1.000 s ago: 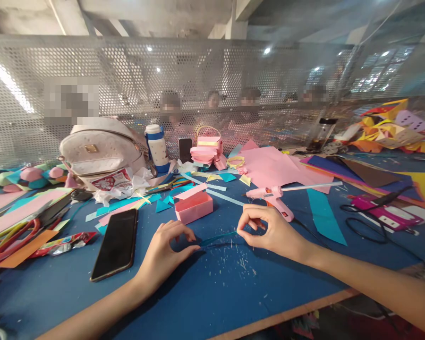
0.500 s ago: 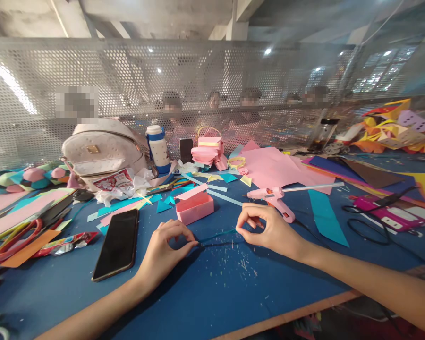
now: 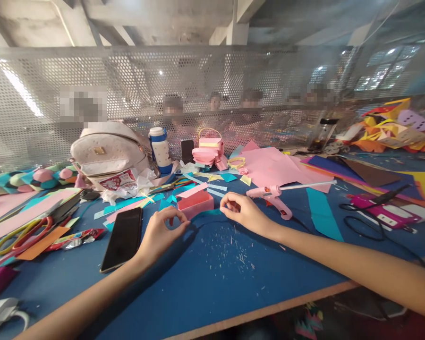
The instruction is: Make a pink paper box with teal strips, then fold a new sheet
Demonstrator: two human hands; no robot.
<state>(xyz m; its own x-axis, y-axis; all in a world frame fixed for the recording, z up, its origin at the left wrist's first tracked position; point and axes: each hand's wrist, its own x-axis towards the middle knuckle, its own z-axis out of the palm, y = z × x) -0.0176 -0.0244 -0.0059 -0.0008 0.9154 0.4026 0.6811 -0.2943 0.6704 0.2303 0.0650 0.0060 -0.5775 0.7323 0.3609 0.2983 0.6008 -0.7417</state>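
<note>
A thin blue paper strip [image 3: 206, 213] spans the gap between my two hands, bowed slightly in the middle. My left hand [image 3: 165, 231] pinches its left end between thumb and fingers. At the other end, my right hand [image 3: 238, 210] grips it in a pinch. Just behind the strip sits a small pink paper box [image 3: 196, 203] with its lid flap raised. To the right of the box lies a pink glue gun [image 3: 274, 196] with a clear glue stick in its back. A black phone [image 3: 122, 238] rests beside my left wrist.
Scissors [image 3: 24, 236], an orange paper piece [image 3: 44, 243] and a snack wrapper lie at left. A white backpack [image 3: 109, 151] and a bottle [image 3: 160, 153] stand behind. Pink sheets [image 3: 272, 167] and a magenta power strip [image 3: 382, 212] with black cable are at right. People sit beyond the perforated screen.
Both hands have moved toward the pink box and a little closer together. The strip has gone from nearly straight and edge-on to bowed, showing more of its flat side.
</note>
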